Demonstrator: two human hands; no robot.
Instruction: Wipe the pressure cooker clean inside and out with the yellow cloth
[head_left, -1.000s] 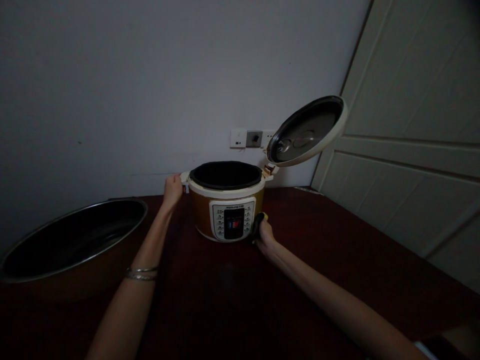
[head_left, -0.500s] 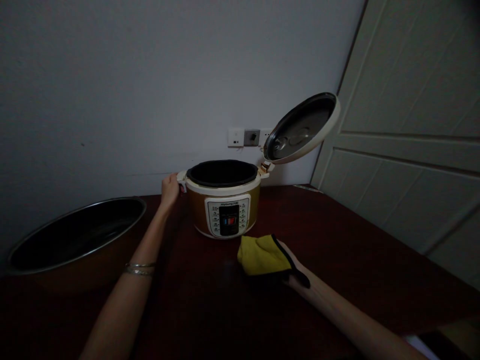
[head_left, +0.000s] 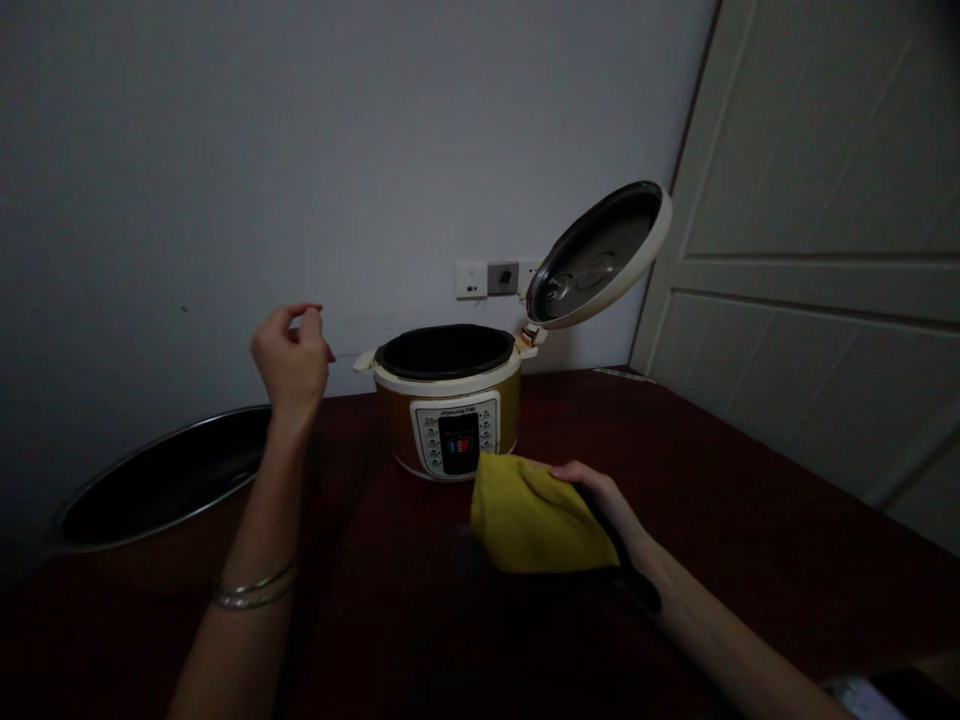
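A gold and white electric cooker (head_left: 450,415) stands on the dark red table (head_left: 750,520) by the wall, its lid (head_left: 596,255) swung up to the right and its black inner pot showing. My right hand (head_left: 600,500) holds a yellow cloth (head_left: 536,520) with a dark edge, just in front of the cooker's control panel. My left hand (head_left: 292,360) is raised in the air to the left of the cooker, clear of its side handle, fingers loosely curled with nothing in them.
A large dark metal basin (head_left: 157,480) sits at the left of the table. Wall sockets (head_left: 495,278) are behind the cooker. A pale panelled door (head_left: 810,280) fills the right side.
My left hand has let go of the cooker's left handle and lifted up and leftward. My right hand drew the yellow cloth away from the cooker's front toward me.
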